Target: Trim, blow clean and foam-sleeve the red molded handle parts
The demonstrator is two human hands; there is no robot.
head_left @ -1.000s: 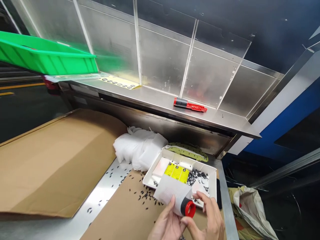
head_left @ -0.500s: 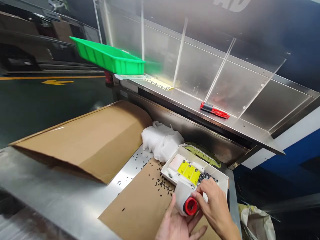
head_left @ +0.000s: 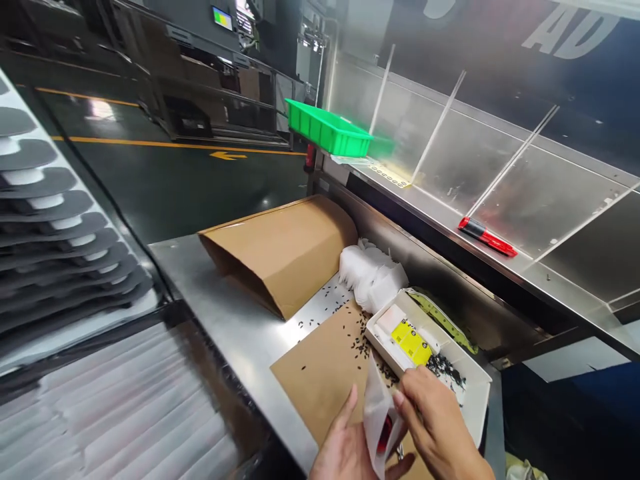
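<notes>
At the bottom of the head view my left hand (head_left: 345, 450) lies under a small white pouch (head_left: 377, 413) with its thumb raised and fingers cupped. A red and black part (head_left: 386, 430) sits inside the pouch, mostly hidden. My right hand (head_left: 433, 423) pinches the pouch's upper edge from the right. Both hands hover over a flat brown cardboard sheet (head_left: 325, 367) strewn with small black pieces. Just beyond them is a white tray (head_left: 473, 400) holding yellow labels (head_left: 411, 340) and a heap of black pieces (head_left: 445, 367).
A pile of white pouches (head_left: 373, 273) and a curved cardboard sheet (head_left: 280, 250) lie on the steel bench (head_left: 235, 320). On the steel shelf behind are a green bin (head_left: 327, 130) and a red and black tool (head_left: 485, 235). Stacked grey trays (head_left: 50, 220) stand at left.
The view has swung left, revealing the floor and stacked trays. The pouch now covers the red and black part almost wholly; before, its red end stuck out.
</notes>
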